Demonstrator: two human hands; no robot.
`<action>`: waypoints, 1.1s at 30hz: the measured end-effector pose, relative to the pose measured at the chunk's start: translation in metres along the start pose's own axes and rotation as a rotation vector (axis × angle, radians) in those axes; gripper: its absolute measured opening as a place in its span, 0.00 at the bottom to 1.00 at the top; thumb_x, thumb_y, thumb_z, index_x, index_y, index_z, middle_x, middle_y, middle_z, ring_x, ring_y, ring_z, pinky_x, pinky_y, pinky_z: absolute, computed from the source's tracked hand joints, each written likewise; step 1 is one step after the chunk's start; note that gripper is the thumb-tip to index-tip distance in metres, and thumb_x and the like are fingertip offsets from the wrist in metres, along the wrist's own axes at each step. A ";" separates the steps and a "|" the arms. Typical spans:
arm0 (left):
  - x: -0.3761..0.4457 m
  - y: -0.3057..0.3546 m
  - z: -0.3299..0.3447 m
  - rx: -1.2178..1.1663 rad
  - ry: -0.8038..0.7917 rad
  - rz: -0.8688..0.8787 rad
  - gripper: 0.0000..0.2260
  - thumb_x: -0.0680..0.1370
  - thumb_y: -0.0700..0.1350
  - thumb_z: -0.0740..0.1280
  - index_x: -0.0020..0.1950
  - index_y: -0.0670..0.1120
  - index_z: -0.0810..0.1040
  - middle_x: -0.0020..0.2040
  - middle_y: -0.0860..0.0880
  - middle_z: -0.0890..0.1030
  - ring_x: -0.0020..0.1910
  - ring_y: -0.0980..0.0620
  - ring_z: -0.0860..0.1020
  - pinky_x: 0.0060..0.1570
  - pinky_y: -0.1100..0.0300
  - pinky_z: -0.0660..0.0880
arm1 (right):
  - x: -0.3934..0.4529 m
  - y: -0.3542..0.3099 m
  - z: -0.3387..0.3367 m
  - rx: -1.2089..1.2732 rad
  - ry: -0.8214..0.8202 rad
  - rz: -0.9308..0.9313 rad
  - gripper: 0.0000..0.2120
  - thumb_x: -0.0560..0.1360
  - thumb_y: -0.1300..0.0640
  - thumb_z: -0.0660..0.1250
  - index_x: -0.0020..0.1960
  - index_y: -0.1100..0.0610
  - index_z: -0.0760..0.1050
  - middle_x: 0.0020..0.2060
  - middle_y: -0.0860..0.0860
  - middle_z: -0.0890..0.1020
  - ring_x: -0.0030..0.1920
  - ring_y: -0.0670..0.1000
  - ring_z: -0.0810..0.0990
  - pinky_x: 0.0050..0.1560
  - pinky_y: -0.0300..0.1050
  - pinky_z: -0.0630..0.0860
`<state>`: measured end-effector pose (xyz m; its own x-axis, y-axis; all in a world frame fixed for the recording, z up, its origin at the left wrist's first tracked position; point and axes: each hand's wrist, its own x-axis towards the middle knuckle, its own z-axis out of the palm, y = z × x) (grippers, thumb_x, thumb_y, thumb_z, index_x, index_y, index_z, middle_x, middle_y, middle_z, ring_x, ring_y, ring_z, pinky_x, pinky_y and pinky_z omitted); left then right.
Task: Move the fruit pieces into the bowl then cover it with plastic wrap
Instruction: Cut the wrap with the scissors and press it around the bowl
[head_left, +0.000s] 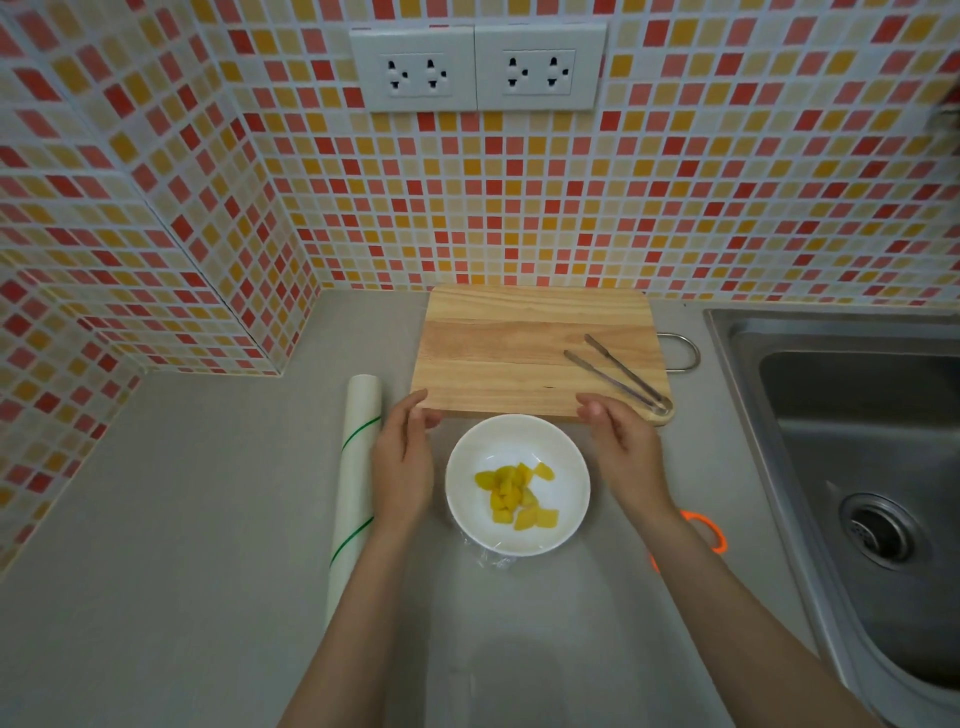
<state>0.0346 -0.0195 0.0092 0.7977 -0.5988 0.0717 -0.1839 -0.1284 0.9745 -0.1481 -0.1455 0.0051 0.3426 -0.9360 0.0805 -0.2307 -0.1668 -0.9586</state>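
A white bowl (470, 467) sits on the grey counter just in front of the wooden cutting board (509, 353). Several yellow fruit pieces (514, 496) lie in its middle. Clear plastic wrap (493, 558) shows crumpled at the bowl's near rim; how far it spans the bowl I cannot tell. My left hand (402, 467) is beside the bowl's left edge and my right hand (626, 457) beside its right edge, fingers extended, neither visibly gripping anything. The plastic wrap roll (356, 473), white with green stripes, lies left of my left hand.
Metal tongs (618, 376) rest on the board's right side. A steel sink (857, 467) fills the right. An orange object (709, 530) lies partly hidden under my right forearm. A tiled wall with two sockets (478, 67) stands behind.
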 end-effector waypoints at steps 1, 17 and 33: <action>-0.009 0.002 -0.001 -0.085 -0.051 -0.003 0.14 0.80 0.51 0.54 0.60 0.55 0.75 0.48 0.55 0.82 0.51 0.59 0.79 0.53 0.66 0.74 | -0.008 -0.005 0.001 0.121 -0.063 0.026 0.14 0.79 0.53 0.57 0.59 0.54 0.77 0.52 0.49 0.82 0.55 0.46 0.80 0.56 0.37 0.75; -0.035 -0.013 0.030 -0.728 -0.178 -0.535 0.19 0.79 0.59 0.47 0.64 0.58 0.70 0.66 0.45 0.74 0.67 0.41 0.70 0.69 0.39 0.61 | -0.027 -0.002 0.037 0.780 -0.176 0.554 0.35 0.75 0.34 0.39 0.63 0.54 0.74 0.58 0.54 0.80 0.59 0.56 0.78 0.62 0.55 0.72; -0.072 -0.012 0.024 -0.463 0.153 -0.368 0.18 0.79 0.56 0.52 0.61 0.53 0.76 0.63 0.49 0.77 0.64 0.50 0.74 0.68 0.48 0.67 | -0.042 -0.012 0.028 0.314 -0.001 0.131 0.23 0.79 0.44 0.47 0.65 0.50 0.71 0.63 0.43 0.75 0.64 0.36 0.70 0.61 0.26 0.64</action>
<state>-0.0339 0.0063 -0.0122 0.8412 -0.4555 -0.2915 0.3612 0.0722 0.9297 -0.1341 -0.0955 0.0055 0.3291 -0.9430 -0.0493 0.0185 0.0586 -0.9981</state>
